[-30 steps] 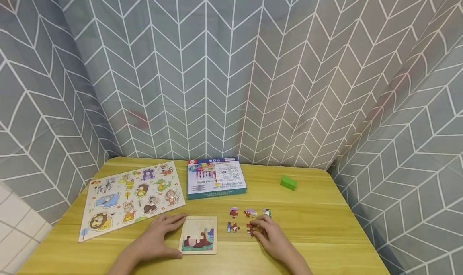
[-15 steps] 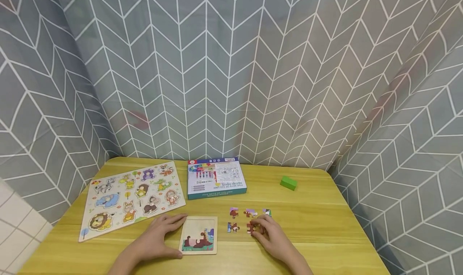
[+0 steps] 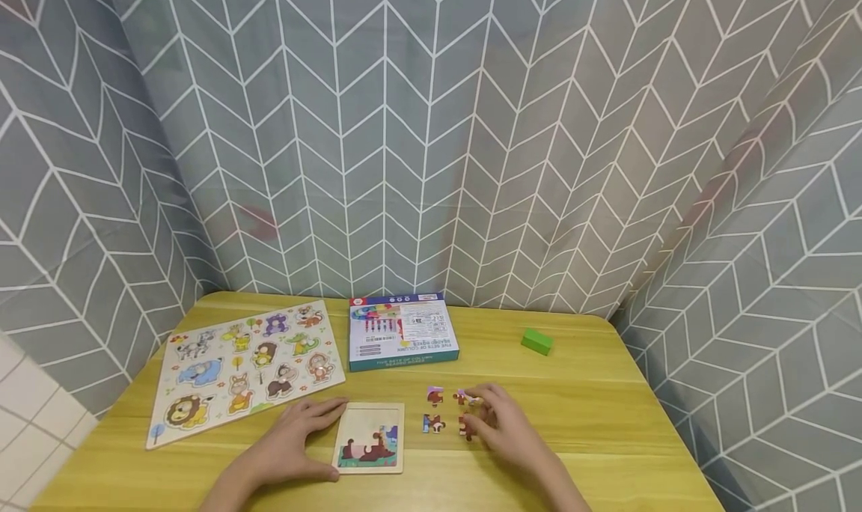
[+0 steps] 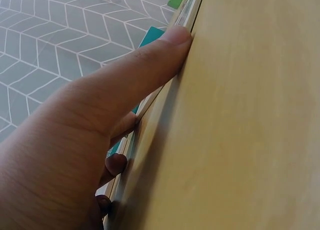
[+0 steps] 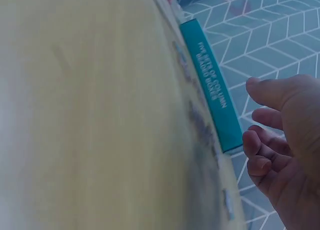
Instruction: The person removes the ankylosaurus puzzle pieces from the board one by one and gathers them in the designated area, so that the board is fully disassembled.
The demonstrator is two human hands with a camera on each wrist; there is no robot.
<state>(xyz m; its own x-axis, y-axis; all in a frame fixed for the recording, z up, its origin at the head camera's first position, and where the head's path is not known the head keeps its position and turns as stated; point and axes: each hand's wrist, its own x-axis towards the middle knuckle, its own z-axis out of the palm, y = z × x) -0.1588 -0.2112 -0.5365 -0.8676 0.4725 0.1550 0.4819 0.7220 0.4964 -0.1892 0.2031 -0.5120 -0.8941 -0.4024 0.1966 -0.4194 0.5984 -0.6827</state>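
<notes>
My left hand [image 3: 292, 443] lies beside a small square wooden jigsaw tray [image 3: 370, 406], thumb at its near left corner and index finger at the far left one. Part of a brown animal picture fills the tray's lower half. In the left wrist view the thumb [image 4: 135, 64] stretches along the tray's edge. My right hand [image 3: 505, 426] hovers over loose jigsaw pieces to the tray's right. A brown piece [image 3: 466, 427] and a purple-and-brown piece [image 3: 461, 397] show by its fingertips. In the right wrist view its loosely bent fingers [image 5: 262, 165] hold nothing.
Left of the tray lies a large animal puzzle board [image 3: 252, 370]. A flat box [image 3: 404, 332] with a teal side sits behind the tray. A green block [image 3: 536, 340] is at the back right. Two more pieces, a brown-and-purple piece [image 3: 435, 396] and a blue-edged piece [image 3: 435, 424], lie near the tray.
My right hand has moved slightly up and away from the brown piece, its index finger now over the back row. It covers the back right piece seen before. My left hand stays put.
</notes>
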